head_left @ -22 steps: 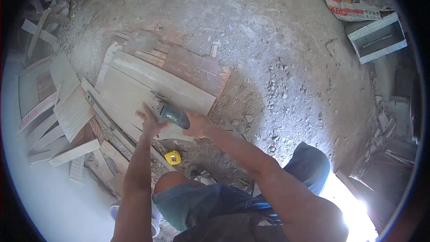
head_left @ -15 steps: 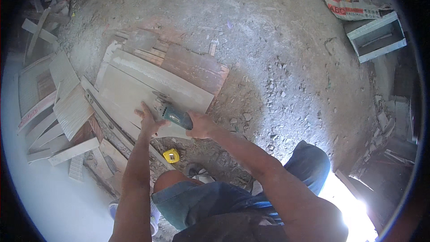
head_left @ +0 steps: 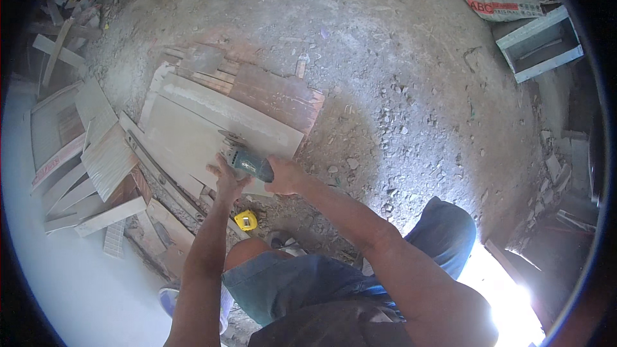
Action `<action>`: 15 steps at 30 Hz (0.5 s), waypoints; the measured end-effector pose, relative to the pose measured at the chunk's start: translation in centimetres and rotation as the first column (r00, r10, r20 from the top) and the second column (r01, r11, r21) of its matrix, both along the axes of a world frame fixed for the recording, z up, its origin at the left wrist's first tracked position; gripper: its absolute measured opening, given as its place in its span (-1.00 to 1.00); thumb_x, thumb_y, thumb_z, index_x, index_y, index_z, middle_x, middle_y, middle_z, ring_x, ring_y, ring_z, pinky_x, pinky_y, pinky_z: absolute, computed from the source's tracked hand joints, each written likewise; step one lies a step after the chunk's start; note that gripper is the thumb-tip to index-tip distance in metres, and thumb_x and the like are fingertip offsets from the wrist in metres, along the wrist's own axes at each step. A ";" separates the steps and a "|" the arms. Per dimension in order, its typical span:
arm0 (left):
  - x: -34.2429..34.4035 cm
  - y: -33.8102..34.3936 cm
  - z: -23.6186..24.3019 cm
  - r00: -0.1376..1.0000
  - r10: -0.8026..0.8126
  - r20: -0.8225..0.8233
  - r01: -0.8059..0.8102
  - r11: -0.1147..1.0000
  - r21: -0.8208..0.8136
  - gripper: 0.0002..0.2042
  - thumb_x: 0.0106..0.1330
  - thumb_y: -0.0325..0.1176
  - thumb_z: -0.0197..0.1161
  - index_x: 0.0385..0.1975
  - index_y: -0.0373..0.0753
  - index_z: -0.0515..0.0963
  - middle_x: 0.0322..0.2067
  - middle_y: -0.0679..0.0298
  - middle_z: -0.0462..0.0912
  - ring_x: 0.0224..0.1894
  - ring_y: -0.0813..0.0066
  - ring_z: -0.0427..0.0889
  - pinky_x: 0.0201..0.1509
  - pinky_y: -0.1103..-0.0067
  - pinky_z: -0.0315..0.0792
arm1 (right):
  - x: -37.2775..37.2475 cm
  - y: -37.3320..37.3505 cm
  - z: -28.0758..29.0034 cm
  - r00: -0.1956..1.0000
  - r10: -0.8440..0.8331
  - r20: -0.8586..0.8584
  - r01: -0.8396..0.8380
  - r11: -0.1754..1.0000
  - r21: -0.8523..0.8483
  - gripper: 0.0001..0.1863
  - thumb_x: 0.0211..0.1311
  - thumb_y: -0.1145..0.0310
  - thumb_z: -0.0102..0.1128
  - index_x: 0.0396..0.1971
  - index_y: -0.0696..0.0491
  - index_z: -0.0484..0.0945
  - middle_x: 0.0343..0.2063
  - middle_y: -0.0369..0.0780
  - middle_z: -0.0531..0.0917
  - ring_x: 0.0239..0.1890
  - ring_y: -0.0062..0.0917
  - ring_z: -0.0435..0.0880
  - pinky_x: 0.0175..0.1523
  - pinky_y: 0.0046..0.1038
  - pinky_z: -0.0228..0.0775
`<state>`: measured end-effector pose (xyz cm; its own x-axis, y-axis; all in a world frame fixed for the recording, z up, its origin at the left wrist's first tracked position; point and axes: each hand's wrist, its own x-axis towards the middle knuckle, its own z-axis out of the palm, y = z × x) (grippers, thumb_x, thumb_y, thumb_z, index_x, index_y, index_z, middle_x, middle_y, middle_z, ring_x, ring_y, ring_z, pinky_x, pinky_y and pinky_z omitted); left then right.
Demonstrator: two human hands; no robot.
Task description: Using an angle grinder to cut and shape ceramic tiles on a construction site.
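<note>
Evidently, the right hand [head_left: 286, 176] clasps a grinder [head_left: 252, 163] whose eleven-o'clock disc [head_left: 231, 135], if pinched, could kick, left hand's [head_left: 229, 182] grip unclear.

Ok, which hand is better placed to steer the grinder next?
Right, probably: the right hand wraps the rear of the grinder, its forearm roughly lined up behind, while the left hand is near the front end, its hold unclear.

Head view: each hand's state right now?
Left hand: at the front of the angle grinder; grip cannot be told.
Right hand: closed, holding the angle grinder's rear.
</note>
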<state>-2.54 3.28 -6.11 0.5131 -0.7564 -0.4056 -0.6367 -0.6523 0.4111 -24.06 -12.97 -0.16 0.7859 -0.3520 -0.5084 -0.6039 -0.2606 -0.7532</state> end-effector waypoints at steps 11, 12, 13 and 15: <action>-0.4 -1.4 0.8 0.994 0.082 -0.077 -0.074 0.992 0.098 0.42 0.01 -0.02 0.62 0.46 -0.17 -0.64 0.30 -0.71 -0.62 0.30 -0.48 0.32 0.27 0.24 0.50 | -0.4 0.2 0.0 0.999 -0.039 0.032 0.042 0.996 -0.079 -0.19 -0.08 0.06 0.35 0.15 0.21 0.34 0.04 0.10 0.60 0.13 -0.06 0.59 0.23 -0.14 0.43; -0.9 -2.0 1.5 0.993 0.077 -0.085 -0.068 0.993 0.098 0.42 0.01 -0.02 0.62 0.46 -0.17 -0.64 0.30 -0.71 -0.62 0.30 -0.48 0.32 0.27 0.24 0.50 | -0.9 0.1 0.1 0.999 -0.044 0.024 0.046 0.996 -0.080 -0.19 -0.08 0.06 0.35 0.15 0.21 0.34 0.04 0.10 0.60 0.13 -0.06 0.59 0.23 -0.14 0.43; -1.5 -2.8 2.6 0.985 0.106 -0.137 -0.091 0.989 0.116 0.42 0.01 -0.01 0.62 0.46 -0.15 -0.64 0.30 -0.69 -0.63 0.30 -0.49 0.30 0.27 0.24 0.50 | -1.3 -0.2 0.3 0.999 -0.037 -0.007 0.036 0.999 -0.034 -0.20 -0.09 0.07 0.36 0.14 0.21 0.34 0.00 0.10 0.62 0.10 -0.05 0.61 0.21 -0.14 0.44; -1.5 -3.1 2.9 0.973 0.138 -0.185 -0.115 0.985 0.132 0.42 0.00 0.00 0.62 0.46 -0.12 -0.64 0.31 -0.68 -0.64 0.31 -0.50 0.29 0.27 0.24 0.50 | -1.8 -0.3 0.6 0.999 -0.025 -0.034 0.026 1.000 0.012 -0.21 -0.09 0.09 0.36 0.14 0.21 0.34 -0.03 0.09 0.64 0.07 -0.04 0.63 0.19 -0.14 0.46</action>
<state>-4.08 0.22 -3.17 0.5049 -0.6303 -0.5898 -0.4625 -0.7744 0.4317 -25.85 -13.23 0.40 0.7591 -0.3653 -0.5388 -0.6353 -0.2355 -0.7355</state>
